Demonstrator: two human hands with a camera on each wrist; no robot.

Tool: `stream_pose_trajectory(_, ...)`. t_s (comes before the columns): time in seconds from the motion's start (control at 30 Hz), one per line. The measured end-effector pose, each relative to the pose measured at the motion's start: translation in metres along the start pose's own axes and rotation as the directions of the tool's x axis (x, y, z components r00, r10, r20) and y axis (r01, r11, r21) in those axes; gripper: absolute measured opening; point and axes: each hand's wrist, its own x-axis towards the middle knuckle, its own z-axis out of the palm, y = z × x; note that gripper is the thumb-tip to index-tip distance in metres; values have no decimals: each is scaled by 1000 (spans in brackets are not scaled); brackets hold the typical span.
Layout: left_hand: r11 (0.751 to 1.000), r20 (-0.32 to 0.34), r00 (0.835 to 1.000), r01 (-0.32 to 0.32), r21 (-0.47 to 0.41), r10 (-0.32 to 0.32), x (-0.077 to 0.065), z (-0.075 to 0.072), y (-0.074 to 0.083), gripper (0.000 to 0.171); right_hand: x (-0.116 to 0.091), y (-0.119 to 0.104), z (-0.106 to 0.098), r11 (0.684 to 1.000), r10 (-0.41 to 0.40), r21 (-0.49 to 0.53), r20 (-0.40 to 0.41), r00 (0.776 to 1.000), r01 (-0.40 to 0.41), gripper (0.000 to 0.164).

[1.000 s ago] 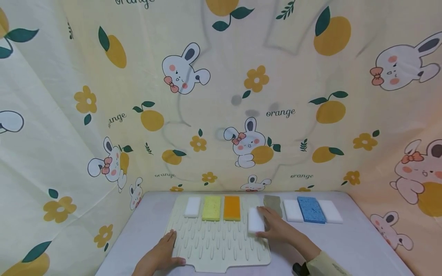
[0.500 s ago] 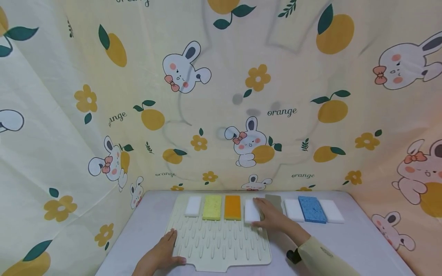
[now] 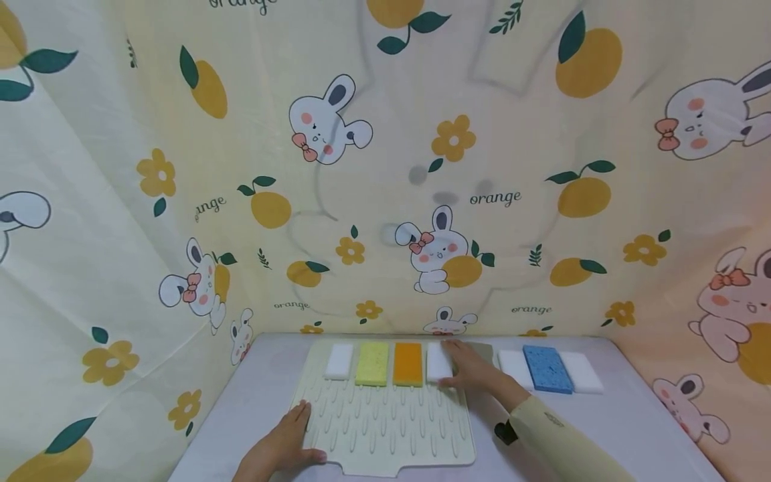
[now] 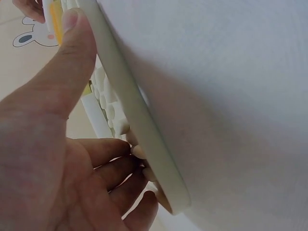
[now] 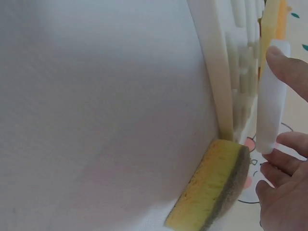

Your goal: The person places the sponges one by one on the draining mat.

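A pale ridged board [image 3: 385, 428] lies on the table, bearing a row along its back: a white sponge [image 3: 339, 361], a yellow sponge [image 3: 372, 363], an orange sponge [image 3: 408, 364] and another white sponge [image 3: 438, 362]. My right hand [image 3: 476, 368] pinches that rightmost white block by its ends; in the right wrist view the white sponge [image 5: 272, 101] sits between thumb and fingertips. At the board's front left corner, my left hand [image 3: 280, 438] rests with spread fingers. Its thumb [image 4: 79, 38] touches the rim in the left wrist view, the other fingertips by the knobs.
Right of the board are a grey-topped yellow sponge [image 5: 207, 187], partly hidden behind my right hand in the head view, a white sponge [image 3: 515, 369], a blue sponge [image 3: 547, 369] and a further white sponge [image 3: 581, 372]. A patterned curtain [image 3: 361, 167] hangs behind and beside the table.
My right hand has moved the white sponge back and slightly left on the board, into line with the orange one. My left hand has stayed at the board's corner.
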Motion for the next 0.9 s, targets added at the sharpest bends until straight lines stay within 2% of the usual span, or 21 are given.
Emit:
stream_pose_trajectory(0.17,1000,7,1000,-9,-8,9,0,1,-1,120,5,-1,2,999,36,5,16,999,-36,106)
stream_pose_trajectory(0.37,1000,-14,1000,-1,-4,1,0,1,1,116,6,-5,-1,999,37,8,31,999,-37,103)
stream_pose_trajectory(0.63,1000,-23,1000,-2,-12,2,0,2,-1,116,6,3,-1,1000,20,-1,63,998,-20,105)
stream_pose_trajectory(0.9,1000,-31,1000,4,-26,-5,-1,1,1,117,6,4,-3,999,36,-32,71,997,-33,102)
